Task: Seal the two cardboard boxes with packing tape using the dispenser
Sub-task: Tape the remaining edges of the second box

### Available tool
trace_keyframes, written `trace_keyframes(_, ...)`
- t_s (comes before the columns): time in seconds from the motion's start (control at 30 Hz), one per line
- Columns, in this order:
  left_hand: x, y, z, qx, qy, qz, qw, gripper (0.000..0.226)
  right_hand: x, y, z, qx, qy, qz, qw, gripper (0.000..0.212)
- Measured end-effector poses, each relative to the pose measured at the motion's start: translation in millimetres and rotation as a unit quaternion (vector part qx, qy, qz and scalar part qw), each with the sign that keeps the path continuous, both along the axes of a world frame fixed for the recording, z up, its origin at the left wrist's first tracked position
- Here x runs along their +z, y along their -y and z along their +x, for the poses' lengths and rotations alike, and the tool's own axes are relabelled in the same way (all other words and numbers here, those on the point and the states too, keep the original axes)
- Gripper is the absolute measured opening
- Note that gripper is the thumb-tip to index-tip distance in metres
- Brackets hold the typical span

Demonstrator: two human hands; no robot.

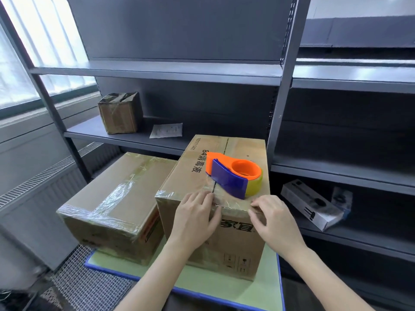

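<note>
Head view: two rectangular corrugated cardboard boxes stand side by side on a pale green, blue-edged tabletop [202,282]. The lower left box [112,196] carries wrinkled clear tape. An orange-and-blue plastic tape dispenser [233,176] lies on the closed top of the taller right box [244,145]. The left hand [195,212] and right hand [274,218] press glossy tape [229,199] over its near edge. Each grip is apart, clamping nothing.

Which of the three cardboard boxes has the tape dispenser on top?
The taller right-hand box, printed with black characters, carries the orange-and-blue tape dispenser; the lower box beside it and the small shelf box carry nothing.
</note>
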State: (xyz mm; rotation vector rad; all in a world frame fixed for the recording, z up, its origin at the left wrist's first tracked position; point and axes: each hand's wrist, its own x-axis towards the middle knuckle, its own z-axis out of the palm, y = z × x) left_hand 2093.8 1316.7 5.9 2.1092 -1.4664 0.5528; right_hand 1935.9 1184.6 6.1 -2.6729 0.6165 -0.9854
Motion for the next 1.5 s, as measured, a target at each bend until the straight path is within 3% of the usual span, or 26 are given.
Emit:
trace_keyframes(0.07,-3.4,5.5,9.1,0.001,0.006,0.039,0.999,0.047,11.2,-4.3,11.8,-0.035,0.009,-0.038,0.999,0.011)
trace_keyframes(0.17,-9.6,5.4,17.9,-0.019,-0.005,0.062,0.998,0.051,25.4,-8.1,30.8,-0.094,0.027,-0.091,0.991,0.029)
trace_keyframes(0.3,4.6,5.3,26.7,-0.058,-0.003,0.055,0.997,0.047,34.5,-6.6,54.3,-0.137,-0.031,-0.089,0.986,0.052)
trace_keyframes(0.47,14.6,6.3,43.4,-0.123,-0.077,0.054,0.988,0.044,44.2,-12.8,71.4,-0.155,-0.151,-0.058,0.975,0.031)
trace_keyframes(0.6,20.0,6.9,54.6,-0.149,-0.184,0.008,0.972,0.035,48.4,-22.2,79.3,-0.17,-0.09,-0.007,0.981,0.02)
trace_keyframes(0.77,32.9,-2.3,67.6,-0.142,-0.383,-0.016,0.913,0.032,49.4,-55.7,110.1,-0.11,0.059,0.147,0.981,0.013)
trace_keyframes(0.9,43.5,-24.3,93.2,-0.135,-0.541,-0.145,0.818,0.009,60.7,-82.4,144.1,-0.013,0.17,0.342,0.924,0.015)
trace_keyframes(0.97,48.5,-39.2,108.0,-0.133,-0.553,-0.189,0.8,0.008,61.5,-96.2,164.3,0.026,0.188,0.403,0.895,0.016)
trace_keyframes(1.1,52.5,-67.4,143.8,-0.073,-0.473,-0.213,0.852,0.01,58.7,-121.6,208.1,0.09,0.183,0.427,0.881,0.017)
trace_keyframes(1.27,48.9,-101.1,182.9,0.022,-0.4,-0.195,0.895,0.012,43.6,-147.4,259.6,0.135,0.087,0.482,0.861,0.013)
trace_keyframes(1.33,41.4,-111.2,196.4,0.048,-0.353,-0.171,0.918,0.012,35.2,-154.8,278.0,0.134,0.078,0.507,0.848,0.022)
trace_keyframes(1.5,3.4,-123.8,223.5,0.125,-0.254,-0.033,0.958,0.013,7.9,-163.5,310.4,0.137,0.026,0.65,0.747,0.031)
